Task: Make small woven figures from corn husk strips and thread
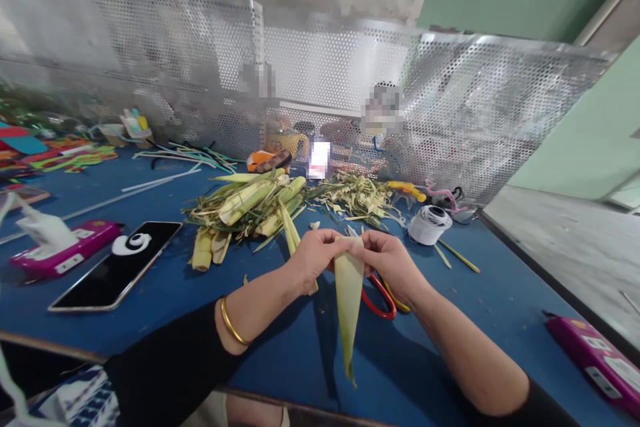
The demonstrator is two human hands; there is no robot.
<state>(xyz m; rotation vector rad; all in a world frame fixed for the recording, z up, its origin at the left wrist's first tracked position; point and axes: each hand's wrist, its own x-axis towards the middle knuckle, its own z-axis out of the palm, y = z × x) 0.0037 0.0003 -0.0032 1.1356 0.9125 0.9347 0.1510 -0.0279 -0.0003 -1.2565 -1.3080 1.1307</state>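
Observation:
Both hands meet at the middle of the view and pinch the top edge of a pale green corn husk (349, 300), whose pointed tip hangs down over the blue table. My left hand (314, 257) grips its upper left corner, my right hand (387, 259) its upper right. Scissors with red handles (383, 310) lie behind the husk, partly under my right hand. A pile of husks (245, 203) is beyond my left hand, and shredded husk pieces (360, 195) lie farther back.
A spool of white string (429, 223) stands right of the shreds. On the left are a black phone (120, 267) and a magenta power strip (75, 250); another magenta strip (595, 360) is at right. A perforated metal screen (325, 67) borders the back of the blue table (465, 320).

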